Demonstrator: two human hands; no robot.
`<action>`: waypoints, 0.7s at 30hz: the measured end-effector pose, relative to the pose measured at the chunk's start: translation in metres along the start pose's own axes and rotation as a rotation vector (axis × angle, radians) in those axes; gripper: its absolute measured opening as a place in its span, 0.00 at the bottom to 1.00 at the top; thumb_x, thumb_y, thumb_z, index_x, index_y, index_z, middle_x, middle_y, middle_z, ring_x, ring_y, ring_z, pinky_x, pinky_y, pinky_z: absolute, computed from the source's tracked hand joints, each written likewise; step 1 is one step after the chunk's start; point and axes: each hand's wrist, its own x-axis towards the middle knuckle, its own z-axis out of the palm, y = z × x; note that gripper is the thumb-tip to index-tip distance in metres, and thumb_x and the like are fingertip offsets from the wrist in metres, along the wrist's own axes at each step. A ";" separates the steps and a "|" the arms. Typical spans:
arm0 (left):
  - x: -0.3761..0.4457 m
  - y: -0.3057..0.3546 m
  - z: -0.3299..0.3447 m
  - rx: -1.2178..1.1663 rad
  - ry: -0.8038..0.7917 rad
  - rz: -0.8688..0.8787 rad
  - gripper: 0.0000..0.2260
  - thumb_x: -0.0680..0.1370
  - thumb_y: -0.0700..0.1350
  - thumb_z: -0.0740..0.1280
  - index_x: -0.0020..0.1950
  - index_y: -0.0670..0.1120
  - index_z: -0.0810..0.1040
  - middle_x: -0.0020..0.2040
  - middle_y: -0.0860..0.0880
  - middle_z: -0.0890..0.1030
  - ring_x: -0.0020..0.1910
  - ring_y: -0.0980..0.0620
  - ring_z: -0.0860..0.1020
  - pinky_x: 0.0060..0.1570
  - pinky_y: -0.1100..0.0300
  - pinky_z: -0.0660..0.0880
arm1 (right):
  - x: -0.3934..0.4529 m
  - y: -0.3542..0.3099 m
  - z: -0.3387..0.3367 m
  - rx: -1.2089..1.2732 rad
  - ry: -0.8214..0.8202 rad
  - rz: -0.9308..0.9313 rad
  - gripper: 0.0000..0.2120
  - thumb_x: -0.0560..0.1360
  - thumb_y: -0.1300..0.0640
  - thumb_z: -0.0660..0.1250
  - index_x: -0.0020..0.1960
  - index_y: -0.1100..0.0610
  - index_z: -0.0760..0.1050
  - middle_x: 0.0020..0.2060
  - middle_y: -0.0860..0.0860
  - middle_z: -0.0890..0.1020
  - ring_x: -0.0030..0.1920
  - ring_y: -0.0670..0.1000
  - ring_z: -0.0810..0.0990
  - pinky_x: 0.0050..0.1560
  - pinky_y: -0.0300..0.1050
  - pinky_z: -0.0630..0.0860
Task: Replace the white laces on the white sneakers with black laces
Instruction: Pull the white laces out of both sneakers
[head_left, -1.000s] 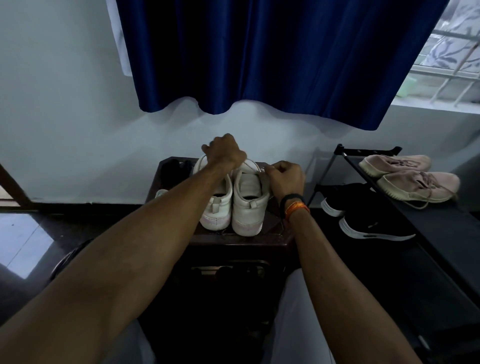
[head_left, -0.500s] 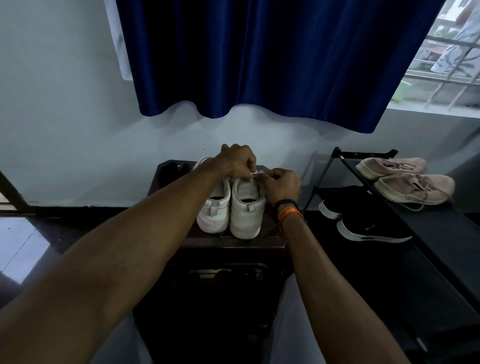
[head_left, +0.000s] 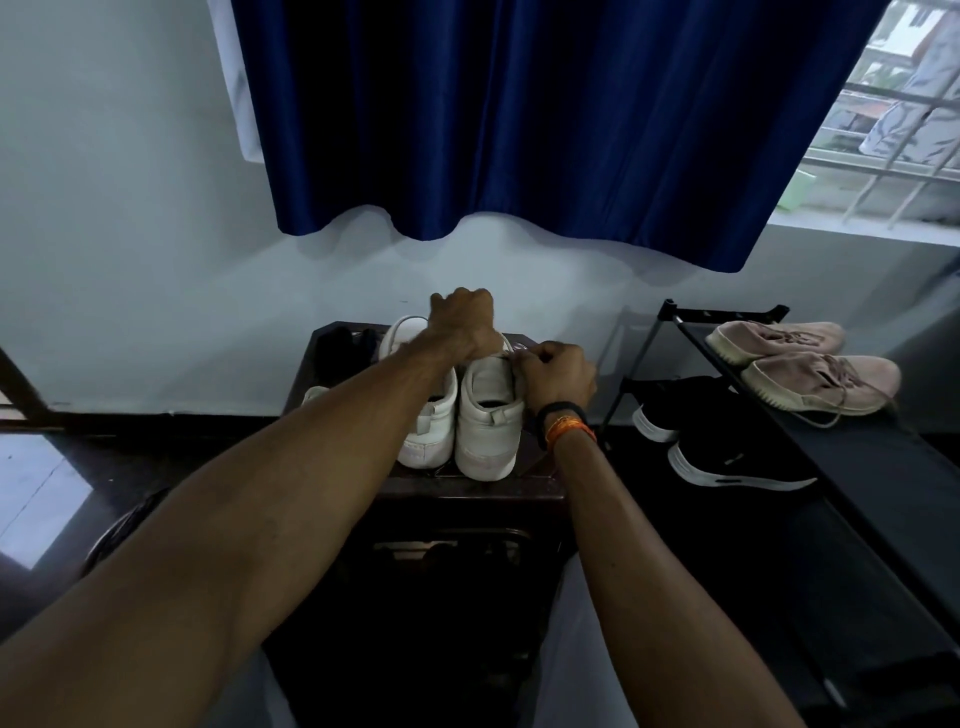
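Since half a second ago your left hand (head_left: 464, 323) has lifted higher over the sneakers' toe end; your right hand (head_left: 557, 375) has barely shifted.

Head view: two white sneakers (head_left: 488, 415) sit side by side, heels toward you, on a dark bench (head_left: 467, 491) against the wall. Left hand is above the front of the right-side sneaker, fingers curled in a fist; whether they're clamped on a lace, can't tell. Right hand is at that sneaker's right edge, fingers curled and pinching a thin white lace (head_left: 511, 354) at its tongue. Black and orange bands (head_left: 563, 420) on the right wrist. Right of the bench, a black shoe rack (head_left: 857, 457) carries pink sneakers (head_left: 810, 374) on top and black sneakers (head_left: 727, 447) below. Blue curtain (head_left: 519, 119) hangs above.
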 end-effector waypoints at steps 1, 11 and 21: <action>0.000 -0.007 -0.002 -0.015 0.045 -0.070 0.07 0.73 0.44 0.69 0.48 0.46 0.73 0.57 0.42 0.81 0.60 0.42 0.76 0.64 0.49 0.66 | 0.000 0.000 0.000 -0.004 0.004 0.003 0.10 0.73 0.51 0.71 0.50 0.53 0.87 0.43 0.57 0.86 0.47 0.59 0.83 0.48 0.45 0.78; -0.002 -0.078 -0.035 -0.128 0.279 -0.432 0.17 0.73 0.45 0.71 0.59 0.41 0.78 0.59 0.40 0.80 0.60 0.39 0.76 0.65 0.47 0.67 | -0.001 0.001 0.002 -0.020 0.001 0.002 0.10 0.74 0.53 0.68 0.48 0.56 0.86 0.41 0.58 0.85 0.45 0.61 0.82 0.46 0.44 0.75; 0.001 -0.015 0.000 -0.179 -0.045 0.228 0.05 0.71 0.47 0.76 0.46 0.49 0.86 0.46 0.56 0.84 0.53 0.53 0.79 0.65 0.52 0.62 | -0.002 0.001 0.004 -0.041 0.000 -0.011 0.10 0.75 0.53 0.67 0.49 0.55 0.85 0.42 0.57 0.85 0.46 0.61 0.82 0.44 0.42 0.72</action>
